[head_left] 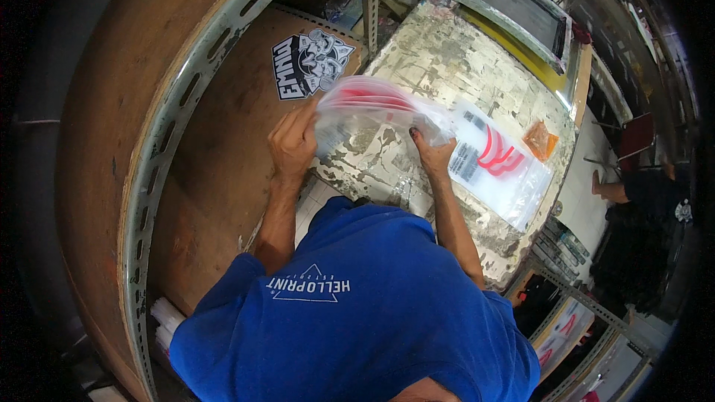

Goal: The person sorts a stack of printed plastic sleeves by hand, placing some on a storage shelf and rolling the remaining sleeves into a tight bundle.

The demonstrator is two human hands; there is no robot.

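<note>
Both of my hands are closed on a bent stack of transparent plastic bags (pixel 387 115) with red printing, held above the worn, paint-spotted table (pixel 417 52). My left hand (pixel 293 140) grips the stack's left end, its fingers curled around the edge. At the other end, my right hand (pixel 434 152) pinches it, with the thumb on top and the other fingers mostly hidden beneath. Just right of that hand, a flat transparent bag (pixel 532 186) with red curved shapes and dark print lies on the table. An orange packet (pixel 542 140) rests beyond it.
A brown board shelf (pixel 216 179) with a perforated metal frame (pixel 141 201) stands at my left, bearing a black-and-white sticker (pixel 309 65). A framed printing screen (pixel 514 11) lies at the table's far end. Another person's leg (pixel 611 190) shows at right, near a metal rack (pixel 585 298).
</note>
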